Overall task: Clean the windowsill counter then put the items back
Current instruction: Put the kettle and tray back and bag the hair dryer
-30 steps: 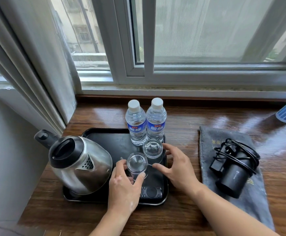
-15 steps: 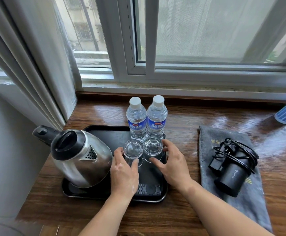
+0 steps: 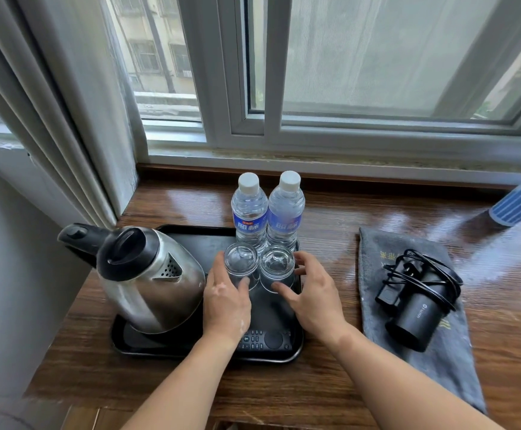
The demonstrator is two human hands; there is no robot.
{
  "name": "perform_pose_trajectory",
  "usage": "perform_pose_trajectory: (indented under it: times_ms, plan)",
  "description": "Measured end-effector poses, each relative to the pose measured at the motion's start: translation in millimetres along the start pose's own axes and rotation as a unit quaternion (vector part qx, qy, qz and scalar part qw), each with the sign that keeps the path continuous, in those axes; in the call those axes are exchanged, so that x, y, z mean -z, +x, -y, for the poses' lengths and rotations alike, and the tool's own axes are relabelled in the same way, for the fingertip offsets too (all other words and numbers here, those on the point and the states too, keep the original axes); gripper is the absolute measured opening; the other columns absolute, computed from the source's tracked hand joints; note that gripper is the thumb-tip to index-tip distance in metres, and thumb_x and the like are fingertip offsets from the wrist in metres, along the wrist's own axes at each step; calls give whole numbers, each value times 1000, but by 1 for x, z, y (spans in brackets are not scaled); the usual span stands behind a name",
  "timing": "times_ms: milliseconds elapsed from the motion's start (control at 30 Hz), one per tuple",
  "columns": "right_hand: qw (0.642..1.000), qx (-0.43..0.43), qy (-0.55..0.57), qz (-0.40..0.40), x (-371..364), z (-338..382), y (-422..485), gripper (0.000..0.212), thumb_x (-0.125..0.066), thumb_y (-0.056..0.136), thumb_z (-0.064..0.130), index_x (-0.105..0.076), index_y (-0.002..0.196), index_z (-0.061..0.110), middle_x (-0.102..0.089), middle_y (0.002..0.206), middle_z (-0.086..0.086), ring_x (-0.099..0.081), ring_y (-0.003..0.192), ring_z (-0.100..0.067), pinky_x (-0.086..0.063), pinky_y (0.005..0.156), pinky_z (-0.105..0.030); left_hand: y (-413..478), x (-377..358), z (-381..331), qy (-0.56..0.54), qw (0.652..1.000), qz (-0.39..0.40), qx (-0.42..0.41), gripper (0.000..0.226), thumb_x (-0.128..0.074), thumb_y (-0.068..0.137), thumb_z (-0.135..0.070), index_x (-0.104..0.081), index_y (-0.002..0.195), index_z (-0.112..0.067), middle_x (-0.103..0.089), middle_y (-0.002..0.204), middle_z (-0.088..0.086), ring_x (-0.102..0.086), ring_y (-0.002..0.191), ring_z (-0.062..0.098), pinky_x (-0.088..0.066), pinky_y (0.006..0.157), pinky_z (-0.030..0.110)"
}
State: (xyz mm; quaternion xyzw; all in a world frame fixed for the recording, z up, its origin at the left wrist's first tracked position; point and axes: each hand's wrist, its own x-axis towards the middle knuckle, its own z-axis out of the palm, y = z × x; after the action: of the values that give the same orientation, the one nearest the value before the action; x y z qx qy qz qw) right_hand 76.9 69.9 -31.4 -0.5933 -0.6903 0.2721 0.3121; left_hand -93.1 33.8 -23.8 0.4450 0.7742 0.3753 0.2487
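Two clear glasses stand side by side on the black tray [image 3: 191, 352], just in front of two water bottles [image 3: 267, 212]. My left hand [image 3: 226, 302] curls round the left glass [image 3: 240, 263], thumb and fingers on its sides. My right hand [image 3: 313, 297] curls round the right glass [image 3: 277, 265]. A steel kettle [image 3: 147, 277] with a black lid fills the tray's left half. A remote control [image 3: 264, 339] lies at the tray's front edge, partly under my wrists.
The wooden windowsill counter [image 3: 330, 383] shines wet on the right. A grey cloth bag [image 3: 414, 330] lies right of the tray with a black hair dryer [image 3: 414, 311] and its cord on it. A blue-striped cloth [image 3: 517, 206] sits at the far right edge. Curtain folds hang at left.
My left hand slid its glass back across the tray until it stood beside the right glass, near the bottles. The right hand stayed on its glass.
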Motion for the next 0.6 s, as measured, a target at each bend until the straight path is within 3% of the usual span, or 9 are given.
perform_pose_trajectory:
  times_ms: [167,300,367,433,500,600]
  plan:
    - [1000,1,-2,12,5,5,-2,72,-85,77,41,-48,138,28,-55,117,21,-58,103,-1,-49,94,-24,-5,10,-14,43,999,23,7,79,-70,96,-20,-27,161,-12,-45,145,14,-51,131,28,-31,113,25]
    - [998,46,-5,-46,11,8,-15,71,-85,78,32,-49,139,20,-52,124,14,-50,114,-1,-40,101,-20,-26,26,-10,27,998,65,8,89,-72,93,-19,-18,164,-14,-37,157,11,-48,140,23,-38,120,35]
    - [991,97,13,-91,13,12,-27,62,-83,79,24,-53,133,16,-54,124,8,-53,115,-8,-42,102,-22,-48,44,-2,-16,999,49,12,77,-75,90,-15,-37,156,-14,-47,147,5,-56,126,13,-49,111,33]
    - [986,129,43,-97,12,22,-41,56,-78,79,22,-56,130,14,-55,124,5,-56,114,-11,-45,100,-22,-70,67,12,-36,999,7,20,51,-79,86,-11,-58,131,-22,-60,126,-1,-62,112,9,-56,95,19]
    - [986,145,67,-55,6,35,-53,55,-73,81,24,-55,132,17,-56,123,8,-58,112,-8,-47,95,-18,-83,93,30,-54,996,-41,55,37,-83,82,-9,-61,107,-26,-66,109,1,-67,105,14,-54,79,7]
    - [985,110,115,72,-14,62,-67,64,-68,81,36,-49,142,27,-57,128,17,-58,116,-2,-51,91,-18,-77,126,54,-96,984,-105,104,45,-84,80,-5,-58,113,-20,-67,114,9,-67,104,22,-51,70,3]
